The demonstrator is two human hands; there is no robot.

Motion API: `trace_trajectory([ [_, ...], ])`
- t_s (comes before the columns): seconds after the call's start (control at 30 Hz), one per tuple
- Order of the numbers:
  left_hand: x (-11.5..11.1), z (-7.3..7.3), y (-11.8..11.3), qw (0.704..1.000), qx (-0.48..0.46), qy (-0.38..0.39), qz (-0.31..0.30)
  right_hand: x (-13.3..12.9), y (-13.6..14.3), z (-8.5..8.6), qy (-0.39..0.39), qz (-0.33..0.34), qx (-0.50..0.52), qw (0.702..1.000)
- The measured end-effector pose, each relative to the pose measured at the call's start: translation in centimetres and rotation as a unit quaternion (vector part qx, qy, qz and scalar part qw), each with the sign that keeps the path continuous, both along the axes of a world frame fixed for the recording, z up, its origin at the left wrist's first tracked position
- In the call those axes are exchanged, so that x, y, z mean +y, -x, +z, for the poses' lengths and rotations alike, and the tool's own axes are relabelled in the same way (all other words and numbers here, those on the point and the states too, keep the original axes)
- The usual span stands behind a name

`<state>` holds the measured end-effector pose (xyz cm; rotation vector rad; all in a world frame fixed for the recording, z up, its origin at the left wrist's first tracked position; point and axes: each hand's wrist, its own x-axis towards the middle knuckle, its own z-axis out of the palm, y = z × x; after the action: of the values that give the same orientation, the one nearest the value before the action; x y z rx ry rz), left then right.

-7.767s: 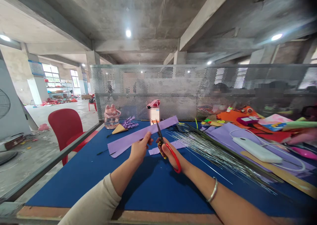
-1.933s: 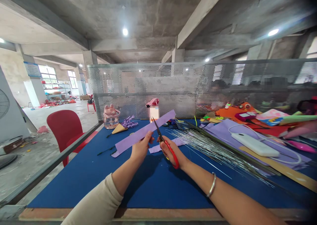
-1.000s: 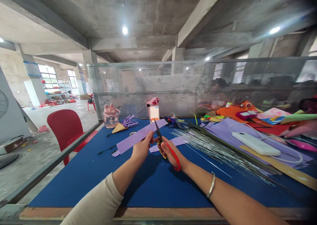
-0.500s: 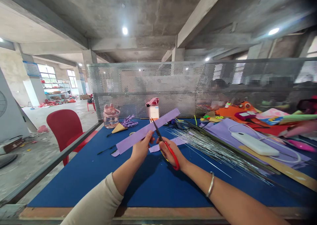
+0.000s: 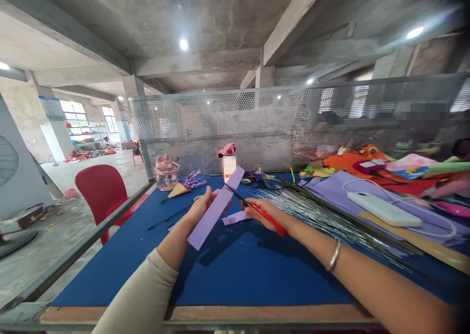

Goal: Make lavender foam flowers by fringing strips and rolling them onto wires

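Note:
A long strip of purple paper (image 5: 213,215) slants above the table, and my left hand (image 5: 201,207) is closed on it with the thumb up. My right hand (image 5: 267,212) grips the red-handled scissors (image 5: 273,221). Their dark blades point left and reach the strip's upper part; whether they cut into it I cannot tell. Below, between the hands, another purple paper piece (image 5: 233,219) lies on the blue tabletop (image 5: 235,275). Fingers of my left hand behind the strip are mostly hidden.
Silvery thin strands (image 5: 308,211) and purple sheets (image 5: 338,189) lie to the right, with a white power strip (image 5: 384,209) on top. A pink bottle (image 5: 166,172) and a lit phone (image 5: 229,167) stand at the back before a perforated metal screen (image 5: 220,123). A red chair (image 5: 101,189) is at left.
The purple strip has swung to a steeper slant, its lower end coming nearer to me. My right hand has shifted right, and the scissors now lie flatter, their blades at the strip.

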<state>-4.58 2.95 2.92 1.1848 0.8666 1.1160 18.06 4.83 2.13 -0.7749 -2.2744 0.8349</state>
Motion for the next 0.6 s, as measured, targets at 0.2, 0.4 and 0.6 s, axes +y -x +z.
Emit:
trace_trajectory([
  [0.2, -0.5, -0.2, -0.2, 0.988, 0.023, 0.089, -0.123, 1.6, -1.5, 0.0, -0.061, -0.043, -0.098, 0.992],
  [0.4, 0.4, -3.1, -1.3, 0.998, 0.03, 0.052, 0.027, 3.0, -2.7, -2.0, -0.164, -0.149, -0.199, 0.955],
  [0.6, 1.1, -2.2, -1.9, 0.987, -0.037, -0.005, 0.158, 3.2, -4.6, -2.0, -0.23, -0.179, -0.188, 0.938],
])
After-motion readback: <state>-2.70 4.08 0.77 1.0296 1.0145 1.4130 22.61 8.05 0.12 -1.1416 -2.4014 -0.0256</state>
